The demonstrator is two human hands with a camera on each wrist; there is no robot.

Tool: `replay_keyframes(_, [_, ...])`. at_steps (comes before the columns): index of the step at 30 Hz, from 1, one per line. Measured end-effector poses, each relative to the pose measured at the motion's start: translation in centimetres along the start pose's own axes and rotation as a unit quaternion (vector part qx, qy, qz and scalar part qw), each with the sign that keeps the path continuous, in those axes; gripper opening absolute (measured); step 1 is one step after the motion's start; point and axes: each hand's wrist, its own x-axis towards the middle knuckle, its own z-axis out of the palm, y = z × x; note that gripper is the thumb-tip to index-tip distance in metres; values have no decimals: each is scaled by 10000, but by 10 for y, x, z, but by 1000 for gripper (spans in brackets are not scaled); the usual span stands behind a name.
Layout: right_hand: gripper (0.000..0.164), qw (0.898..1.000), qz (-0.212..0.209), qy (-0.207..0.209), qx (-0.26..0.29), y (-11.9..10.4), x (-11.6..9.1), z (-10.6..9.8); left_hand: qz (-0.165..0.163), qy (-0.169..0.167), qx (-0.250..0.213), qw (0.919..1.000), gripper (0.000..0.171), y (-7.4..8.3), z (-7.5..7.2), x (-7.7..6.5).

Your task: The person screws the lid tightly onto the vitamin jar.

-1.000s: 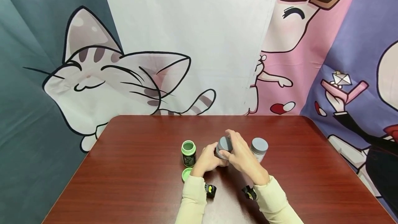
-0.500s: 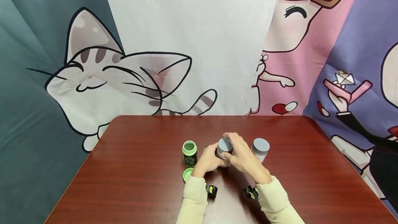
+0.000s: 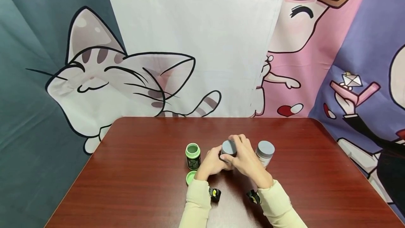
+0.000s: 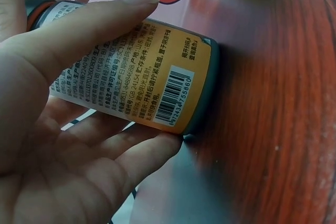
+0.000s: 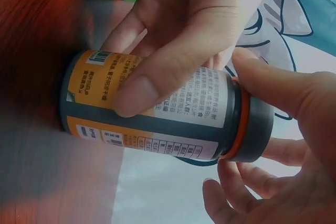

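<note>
In the head view a bottle with a grey screw lid (image 3: 229, 147) stands on the table between both hands. The right wrist view shows its orange and white label (image 5: 178, 95) and an orange ring below the dark lid. My left hand (image 3: 212, 164) grips the bottle's body, thumb along the label and fingers round the far side. At the lid is my right hand (image 3: 248, 157), its thumb on one side and curled fingers on the other. The bottle's barcode (image 4: 174, 95) faces the left wrist camera, near its base.
An uncapped green-rimmed jar (image 3: 192, 157) stands left of the hands, its green lid (image 3: 191, 177) lying in front. To the right is a second grey-lidded bottle (image 3: 265, 152). They share a reddish-brown wooden table (image 3: 126, 185), with a printed cloth (image 3: 196, 45) hanging behind.
The right hand's thumb has shifted left across the front of the lid, and its wrist has turned slightly. The gripped bottle stands a little straighter than a second ago. The left hand keeps its hold.
</note>
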Motion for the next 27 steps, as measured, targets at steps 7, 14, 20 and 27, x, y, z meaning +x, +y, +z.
replay_keyframes(7, [71, 9990, -134, -318, 273, 4, 3, -8, 111, -76, -59, 9999, 51, 0, -2, 0])
replay_keyframes(14, [72, 9910, -179, -888, 981, 9, 3, -22, -173, -162, -191, 9995, 52, 2, -4, -1])
replay_keyframes(20, [65, 9855, -355, -994, 1326, 12, 4, -22, -112, -151, -96, 9998, 58, 1, -4, -1])
replay_keyframes(27, [56, 9863, -499, -950, 1250, 16, 4, -20, -62, -88, -169, 9998, 54, 0, -3, -1])
